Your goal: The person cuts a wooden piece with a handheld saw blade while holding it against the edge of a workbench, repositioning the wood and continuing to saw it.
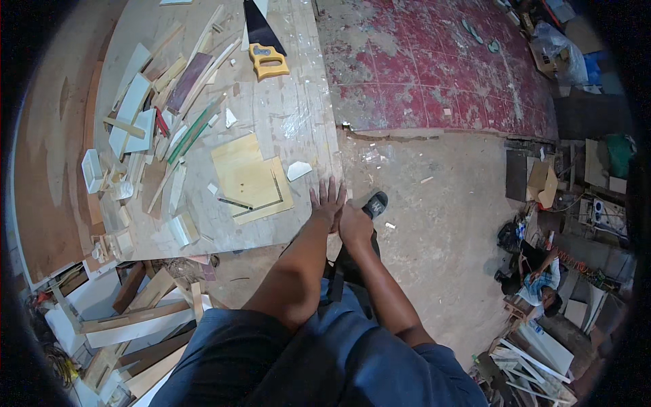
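My left hand (329,201) lies at the front right corner of the wooden worktable (305,108), its fingers spread. Close beside it, at the table's edge, my right hand (355,225) is curled closed, and what its fingers hold, if anything, is hidden. To the left of my hands are thin pale plywood pieces (234,163) with a dark L-shaped line on them. A slim dark stick (235,203), perhaps a pencil, rests across their lower left part. A small white offcut (298,170) sits just beyond my left fingertips.
A handsaw with a yellow handle (269,62) lies at the table's far side. Wood scraps and strips (163,115) crowd its left half. More offcuts (142,319) are heaped below left. Another person (539,281) sits low at the right, near stacked boards (536,356).
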Demonstrator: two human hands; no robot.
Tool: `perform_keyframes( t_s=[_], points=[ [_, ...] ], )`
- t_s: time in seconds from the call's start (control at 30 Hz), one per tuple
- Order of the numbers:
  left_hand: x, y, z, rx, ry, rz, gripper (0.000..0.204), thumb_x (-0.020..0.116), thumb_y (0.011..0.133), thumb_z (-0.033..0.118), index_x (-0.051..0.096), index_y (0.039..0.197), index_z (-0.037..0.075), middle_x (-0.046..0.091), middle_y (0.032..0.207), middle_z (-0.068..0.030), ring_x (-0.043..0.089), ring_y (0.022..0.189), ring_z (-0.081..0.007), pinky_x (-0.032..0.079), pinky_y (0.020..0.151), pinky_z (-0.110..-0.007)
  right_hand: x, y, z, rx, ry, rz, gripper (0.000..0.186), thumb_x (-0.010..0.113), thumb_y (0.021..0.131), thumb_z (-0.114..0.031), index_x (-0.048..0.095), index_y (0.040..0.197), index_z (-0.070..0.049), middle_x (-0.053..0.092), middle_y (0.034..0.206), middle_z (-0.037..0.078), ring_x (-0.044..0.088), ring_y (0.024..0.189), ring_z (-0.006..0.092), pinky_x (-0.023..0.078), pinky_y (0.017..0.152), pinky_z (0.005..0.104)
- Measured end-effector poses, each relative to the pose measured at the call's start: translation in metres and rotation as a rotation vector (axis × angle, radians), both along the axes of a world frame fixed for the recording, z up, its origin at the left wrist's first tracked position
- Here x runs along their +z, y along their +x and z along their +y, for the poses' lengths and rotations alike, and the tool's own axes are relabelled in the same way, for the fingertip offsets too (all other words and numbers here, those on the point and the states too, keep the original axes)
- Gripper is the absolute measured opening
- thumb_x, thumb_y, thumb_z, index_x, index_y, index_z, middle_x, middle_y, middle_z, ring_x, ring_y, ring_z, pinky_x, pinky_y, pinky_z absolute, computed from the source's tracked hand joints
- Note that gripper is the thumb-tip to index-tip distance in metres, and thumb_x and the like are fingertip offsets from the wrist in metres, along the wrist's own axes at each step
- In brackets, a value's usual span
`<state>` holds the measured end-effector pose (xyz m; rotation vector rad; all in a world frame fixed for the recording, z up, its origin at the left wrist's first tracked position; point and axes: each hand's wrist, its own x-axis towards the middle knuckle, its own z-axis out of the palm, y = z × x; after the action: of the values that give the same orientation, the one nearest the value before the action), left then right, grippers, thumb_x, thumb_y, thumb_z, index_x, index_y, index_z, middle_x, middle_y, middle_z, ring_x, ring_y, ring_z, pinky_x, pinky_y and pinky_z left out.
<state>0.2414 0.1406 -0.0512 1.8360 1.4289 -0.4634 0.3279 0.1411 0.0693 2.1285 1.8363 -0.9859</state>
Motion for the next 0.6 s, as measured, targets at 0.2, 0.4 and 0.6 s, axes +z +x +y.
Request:
perform_keyframes(
  t_s=[0.2,0.4,0.6],
  points=[
    [-0.004,-0.002,0.002,-0.016,0.005,0.031,0.087,0.044,0.092,0.046,-0.011,0.153,0.016,-0.020,0.156,-0.0212,-0.020,0.142,-0.0464,-0.012,0.105,-0.070,0.022,0.006,0.002,-0.014,-0.086,-0.032,0.027,0.051,0.089,-0.018,0.065,0.098,0.003,0.067,0.094,0.027,0.069,0.086,0.0395,0.055,0.074,0.0487],
    [0.013,-0.001,0.007,-0.009,-0.037,-0.008,0.090,0.047,0.091,0.041,-0.012,0.152,0.012,-0.021,0.156,-0.0219,-0.020,0.142,-0.0462,-0.010,0.106,-0.069,0.018,0.009,0.006,-0.042,-0.095,-0.045,0.027,0.051,0.089,-0.018,0.063,0.098,0.003,0.067,0.094,0.028,0.068,0.089,0.0399,0.055,0.077,0.0483],
    [0.023,-0.005,0.010,-0.008,-0.060,-0.045,0.101,0.054,0.087,0.045,-0.017,0.150,0.010,-0.021,0.155,-0.0252,-0.021,0.140,-0.0492,-0.010,0.105,-0.070,0.013,0.015,0.001,-0.065,-0.081,0.037,0.026,0.049,0.091,-0.019,0.062,0.098,0.002,0.067,0.095,0.028,0.067,0.090,0.0424,0.054,0.078,0.0502]
  ],
)
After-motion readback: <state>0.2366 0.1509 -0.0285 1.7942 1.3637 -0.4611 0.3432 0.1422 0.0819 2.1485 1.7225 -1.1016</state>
